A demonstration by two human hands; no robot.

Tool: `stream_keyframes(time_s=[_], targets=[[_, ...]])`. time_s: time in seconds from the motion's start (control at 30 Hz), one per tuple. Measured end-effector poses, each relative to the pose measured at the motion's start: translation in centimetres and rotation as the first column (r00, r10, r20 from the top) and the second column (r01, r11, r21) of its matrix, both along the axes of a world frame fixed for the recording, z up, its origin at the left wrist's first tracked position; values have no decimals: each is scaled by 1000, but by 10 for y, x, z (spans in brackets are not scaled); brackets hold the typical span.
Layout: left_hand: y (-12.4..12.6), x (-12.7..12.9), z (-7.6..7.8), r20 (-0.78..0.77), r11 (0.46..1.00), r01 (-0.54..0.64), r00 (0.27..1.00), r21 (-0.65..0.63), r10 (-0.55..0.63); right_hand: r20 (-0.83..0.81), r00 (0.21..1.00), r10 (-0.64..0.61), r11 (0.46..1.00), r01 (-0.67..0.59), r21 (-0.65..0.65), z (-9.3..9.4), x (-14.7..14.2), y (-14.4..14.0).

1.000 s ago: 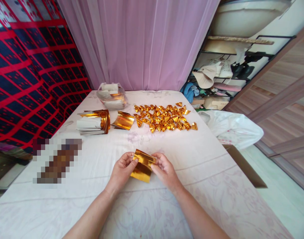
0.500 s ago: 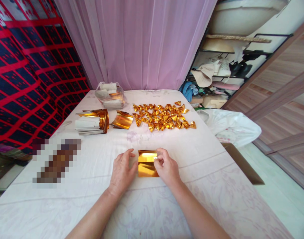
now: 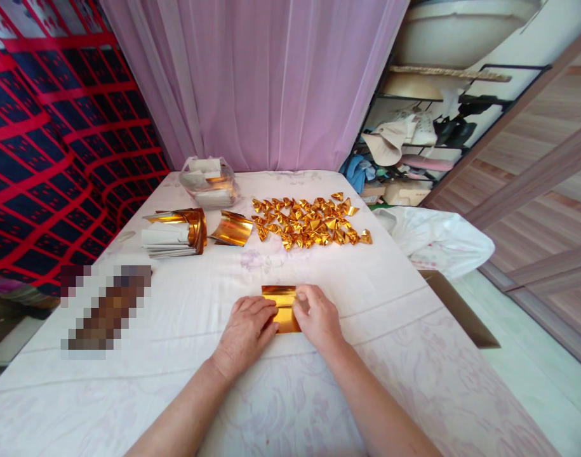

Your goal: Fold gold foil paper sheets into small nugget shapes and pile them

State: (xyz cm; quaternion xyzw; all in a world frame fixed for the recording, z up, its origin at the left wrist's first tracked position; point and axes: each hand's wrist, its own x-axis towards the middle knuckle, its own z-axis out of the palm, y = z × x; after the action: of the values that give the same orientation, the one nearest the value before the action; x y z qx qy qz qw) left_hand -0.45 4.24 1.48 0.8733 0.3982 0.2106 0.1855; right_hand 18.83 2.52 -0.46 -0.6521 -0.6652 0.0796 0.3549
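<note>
A shiny gold foil paper sheet [image 3: 284,320] lies on the cloth in front of me, with a crease across it and its far edge slightly raised. Across its left side rests my left hand [image 3: 249,327], fingers stretched out and touching the foil. My right hand [image 3: 317,317] is at the sheet's right edge, thumb and fingers curled together on that edge. Beyond my hands are many folded gold foil pieces [image 3: 313,223], spread in rows. To their left sit a curved stack of gold sheets [image 3: 236,230] and a larger folded bundle with pale backs [image 3: 165,240].
A clear plastic bag of paper sheets [image 3: 209,184] stands at the table's far left. A pixelated patch [image 3: 109,311] covers something on the left. A white plastic bag [image 3: 447,241] and a brown cardboard piece [image 3: 456,308] are beyond the right edge. Shelves [image 3: 426,146] stand back right.
My left hand has moved right, from beside the sheet onto its left side, and its fingers have flattened. My right hand stays at the right edge. The view has shifted slightly.
</note>
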Motion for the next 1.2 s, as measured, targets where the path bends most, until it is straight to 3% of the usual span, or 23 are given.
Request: stream_keyframes(time_s=[0.17,0.37,0.53,0.7,0.83,1.07,1.2], targets=[[0,-3,5,-23,999,27,999,-33,-28,-21,940,341,939,-341,-34,13,14,-14],[2,-4,8,-77,998,19,997,-55,-23,43,907,420,904,-413,-108,15,23,-19],[4,-3,7,-26,999,22,999,-42,-23,25,930,367,930,-365,-46,6,25,-12],[6,1,2,5,998,-59,998,-24,60,85,979,184,983,-185,-2,4,15,-8],[8,2,-6,-7,992,-108,994,62,109,129,989,71,997,-73,9,3,7,-6],[-4,8,1,-40,941,-66,996,332,84,175,984,6,999,1,-38,2,2,-4],[-20,15,7,-48,943,53,998,329,-39,181,983,15,999,-7,-43,2,2,-5]])
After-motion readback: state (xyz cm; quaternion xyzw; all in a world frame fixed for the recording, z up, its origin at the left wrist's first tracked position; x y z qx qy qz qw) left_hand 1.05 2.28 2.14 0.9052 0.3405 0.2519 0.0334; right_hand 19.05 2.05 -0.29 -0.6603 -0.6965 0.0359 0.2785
